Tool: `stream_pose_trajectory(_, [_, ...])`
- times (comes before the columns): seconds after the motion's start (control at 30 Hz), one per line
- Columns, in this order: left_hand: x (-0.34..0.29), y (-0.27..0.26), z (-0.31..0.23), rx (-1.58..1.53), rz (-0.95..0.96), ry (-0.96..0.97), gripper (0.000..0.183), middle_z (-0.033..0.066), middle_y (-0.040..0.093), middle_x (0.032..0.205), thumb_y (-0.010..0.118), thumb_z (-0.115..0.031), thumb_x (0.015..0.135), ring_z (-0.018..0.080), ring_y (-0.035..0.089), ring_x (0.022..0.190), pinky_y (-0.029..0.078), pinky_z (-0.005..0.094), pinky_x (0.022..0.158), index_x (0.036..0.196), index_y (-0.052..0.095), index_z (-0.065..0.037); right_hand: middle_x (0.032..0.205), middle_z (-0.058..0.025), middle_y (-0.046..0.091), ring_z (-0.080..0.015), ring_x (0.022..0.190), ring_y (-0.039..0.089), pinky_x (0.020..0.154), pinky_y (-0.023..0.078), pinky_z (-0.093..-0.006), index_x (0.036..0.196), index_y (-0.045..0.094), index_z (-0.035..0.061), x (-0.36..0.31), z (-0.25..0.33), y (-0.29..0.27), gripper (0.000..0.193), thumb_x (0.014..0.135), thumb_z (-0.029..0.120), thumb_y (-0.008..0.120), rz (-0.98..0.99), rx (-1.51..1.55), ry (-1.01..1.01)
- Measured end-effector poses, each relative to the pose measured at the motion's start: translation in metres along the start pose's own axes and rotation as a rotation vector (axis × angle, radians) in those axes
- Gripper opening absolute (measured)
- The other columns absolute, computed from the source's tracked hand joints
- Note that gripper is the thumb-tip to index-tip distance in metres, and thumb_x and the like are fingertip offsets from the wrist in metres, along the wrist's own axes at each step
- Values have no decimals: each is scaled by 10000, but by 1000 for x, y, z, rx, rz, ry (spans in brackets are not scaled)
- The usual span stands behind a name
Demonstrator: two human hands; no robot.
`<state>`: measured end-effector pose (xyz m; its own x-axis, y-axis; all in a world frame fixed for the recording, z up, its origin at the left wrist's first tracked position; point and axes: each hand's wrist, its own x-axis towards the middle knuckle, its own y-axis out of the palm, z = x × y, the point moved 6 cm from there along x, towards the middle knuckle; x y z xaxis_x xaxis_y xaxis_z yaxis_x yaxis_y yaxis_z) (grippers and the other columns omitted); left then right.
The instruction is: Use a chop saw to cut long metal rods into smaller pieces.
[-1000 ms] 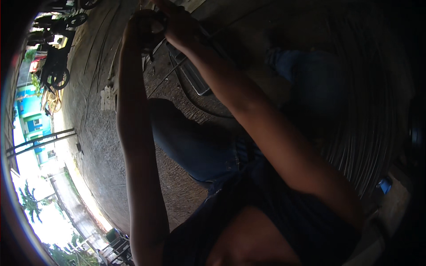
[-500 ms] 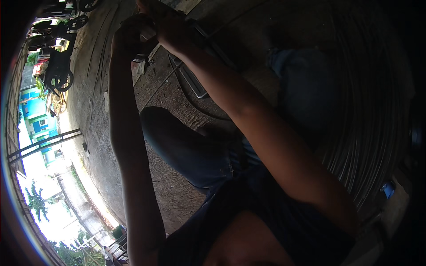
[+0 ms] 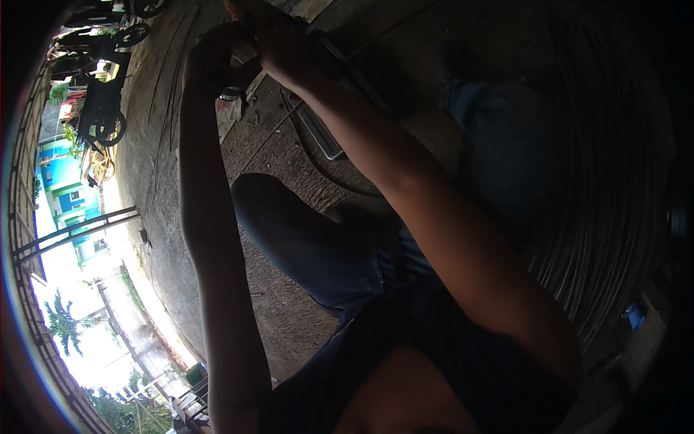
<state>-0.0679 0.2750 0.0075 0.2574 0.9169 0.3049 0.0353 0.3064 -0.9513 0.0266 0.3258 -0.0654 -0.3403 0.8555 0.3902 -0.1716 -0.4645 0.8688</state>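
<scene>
Both my arms reach forward to the top of the view, where the hands meet in deep shade. My left hand [image 3: 206, 64] is curled, its fingers closed around something too dark to make out. Right beside it, my right hand [image 3: 283, 52] is closed too, with a finger or thumb reaching toward the left hand. What it grips is hidden. Under my right wrist lies a dark rectangular metal frame [image 3: 323, 137] on the ground. A thin rod [image 3: 269, 136] slants out from it toward my knee, and a curved dark strip [image 3: 322, 172] bends around its near end.
My bent knee [image 3: 256, 199] rises between the arms. A pale scrap [image 3: 230, 108] lies below the hands. Many bundled wires or thin rods [image 3: 585, 267] fill the right side, near a small blue object [image 3: 635, 315]. Motorcycles [image 3: 101, 108] stand at the far left, beyond the concrete floor [image 3: 155, 159].
The whole scene has shifted very slightly to the right in the view. My hands keep nearly the same place and pose against each other.
</scene>
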Motion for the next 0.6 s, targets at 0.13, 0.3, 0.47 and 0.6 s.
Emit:
stream_pose_trajectory(0.13, [-1,3,2,-20,8,-6,315,26,658,1031,794,-239,634,184,639,950,512,292,857,903,671,-132,1249,-153,534,-248,1042,605,811,524,-378,1366,423,166,-2,15,27,489,899,33,476,183,-1138,-455])
stream_pose_trajectory(0.3, [-7,8,14,-45,19,-91,325,1,643,1070,784,-259,638,167,626,977,507,279,870,918,661,-150,1244,-140,544,-225,1085,581,862,503,-354,1322,455,105,3,16,23,417,910,47,474,101,-854,-277])
stream_pose_trajectory(0.47, [-12,6,18,-15,-32,-49,323,-14,637,1074,789,-256,636,155,608,1000,493,266,892,926,663,-188,1239,-126,554,-202,1128,557,912,483,-331,1278,488,45,1,17,17,357,921,61,472,20,-561,-85])
stream_pose_trajectory(0.6, [-8,9,8,156,-3,-18,336,-15,636,1088,792,-268,632,150,593,1033,471,265,922,933,665,-189,1222,-134,561,-209,1121,557,912,479,-337,1273,487,27,3,11,12,351,929,88,461,11,-621,-1])
